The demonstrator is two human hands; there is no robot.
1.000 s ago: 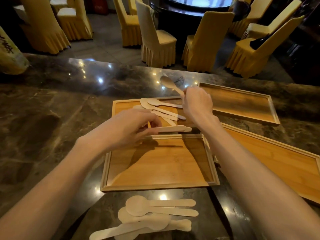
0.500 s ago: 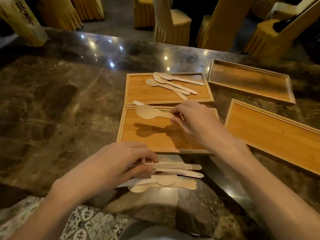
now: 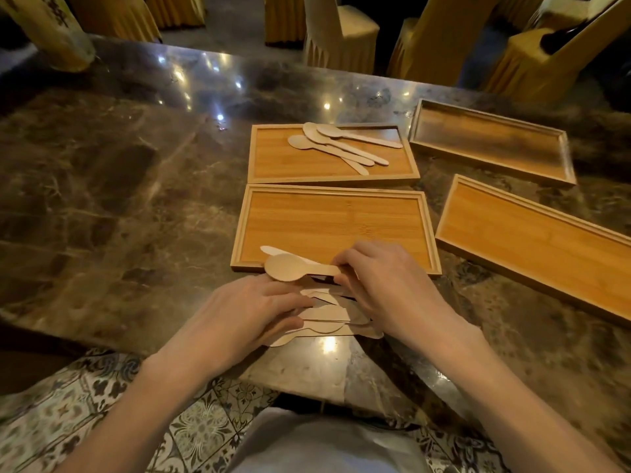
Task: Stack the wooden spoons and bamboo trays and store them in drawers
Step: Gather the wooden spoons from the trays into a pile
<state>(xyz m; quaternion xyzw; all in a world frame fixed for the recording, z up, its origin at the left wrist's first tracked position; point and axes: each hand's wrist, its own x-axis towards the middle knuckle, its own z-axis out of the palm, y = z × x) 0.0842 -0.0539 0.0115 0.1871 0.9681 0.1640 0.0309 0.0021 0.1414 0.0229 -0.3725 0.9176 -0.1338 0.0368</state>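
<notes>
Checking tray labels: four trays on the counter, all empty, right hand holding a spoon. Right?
No, not all empty: the far middle tray holds several spoons, as the head view shows. The rest stands, including the spoon in the right hand.

Four shallow rectangular bamboo trays with low rims, all flat on the table, open side up, not stacked. Far middle tray [image 3: 273, 162]: holds three pale wooden spoons [image 3: 341, 146], overlapping, bowls to the left. Near middle tray [image 3: 334, 220]: just beside it, long edges almost touching, bare inside. Far right tray [image 3: 491, 141]: darker, at an angle. Near right tray [image 3: 532, 244]: angled too, apart from the rest. Above the near rim of the near middle tray, single spoon [image 3: 286, 266], bowl to the left, handle pinched in the right hand [image 3: 386, 288]; second spoon [image 3: 269, 249] just behind. Loose pile of spoons [image 3: 327, 315] on the table, partly hidden under the left hand [image 3: 246, 312].
</notes>
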